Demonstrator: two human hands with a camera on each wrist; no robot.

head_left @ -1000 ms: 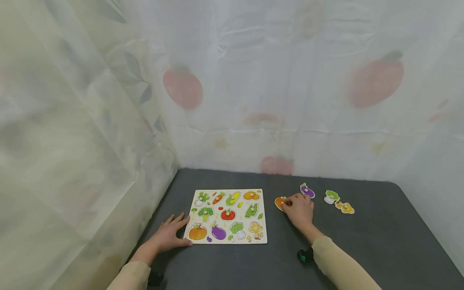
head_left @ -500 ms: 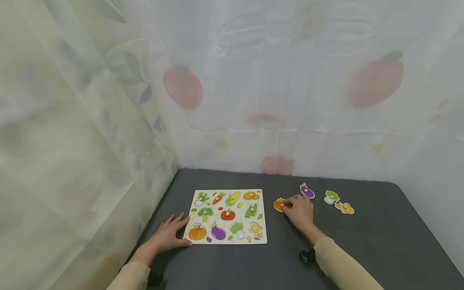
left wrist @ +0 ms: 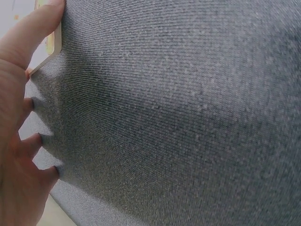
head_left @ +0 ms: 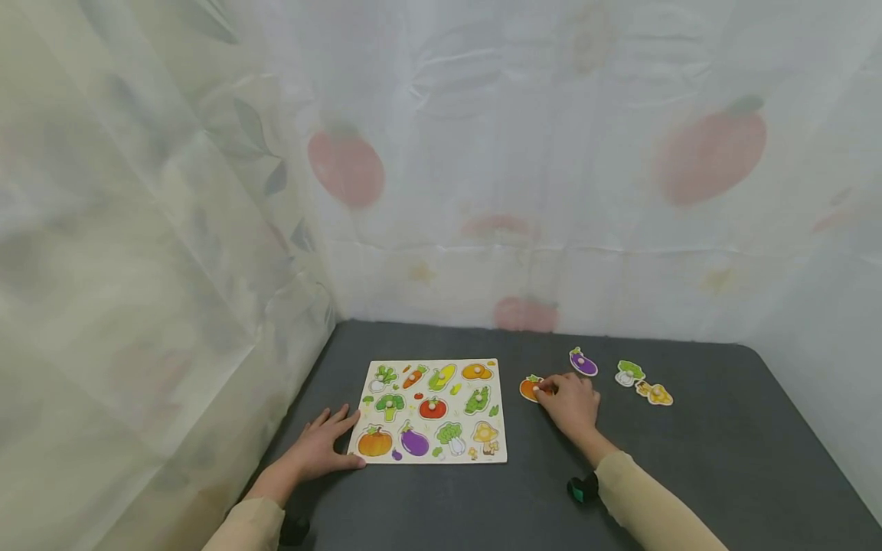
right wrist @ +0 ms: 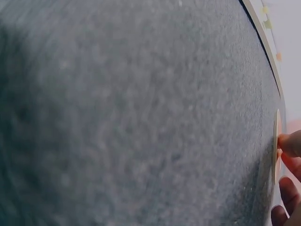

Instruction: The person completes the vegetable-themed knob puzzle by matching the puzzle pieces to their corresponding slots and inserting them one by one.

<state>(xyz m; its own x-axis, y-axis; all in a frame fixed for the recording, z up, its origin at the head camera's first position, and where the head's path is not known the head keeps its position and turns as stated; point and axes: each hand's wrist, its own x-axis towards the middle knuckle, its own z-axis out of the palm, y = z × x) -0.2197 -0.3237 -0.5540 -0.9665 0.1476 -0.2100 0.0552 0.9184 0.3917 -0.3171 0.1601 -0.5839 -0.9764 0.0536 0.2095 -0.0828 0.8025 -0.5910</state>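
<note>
A pale puzzle board [head_left: 463, 463] with printed vegetables lies on the dark table. My left hand [head_left: 322, 444] rests at its left edge, fingers spread, thumb at the near corner; in the left wrist view the thumb [left wrist: 35, 28] lies along the board's edge. To the right of the board, my right hand [head_left: 570, 402] pinches an orange pumpkin puzzle piece [head_left: 529, 388] by its knob, and the fingers cover part of it. The right wrist view shows this piece [right wrist: 276, 160] edge-on, low over or on the table; I cannot tell which.
Beyond my right hand lies an eggplant piece [head_left: 583, 362]. Farther right, a cabbage piece [head_left: 629, 373] and a yellow mushroom piece [head_left: 656, 393] lie close together. Curtains [head_left: 551, 184] hang behind and to the left of the table [head_left: 730, 459].
The pumpkin piece has turned a little and shifted slightly left in my right fingers. My left hand and the board stay practically where they were.
</note>
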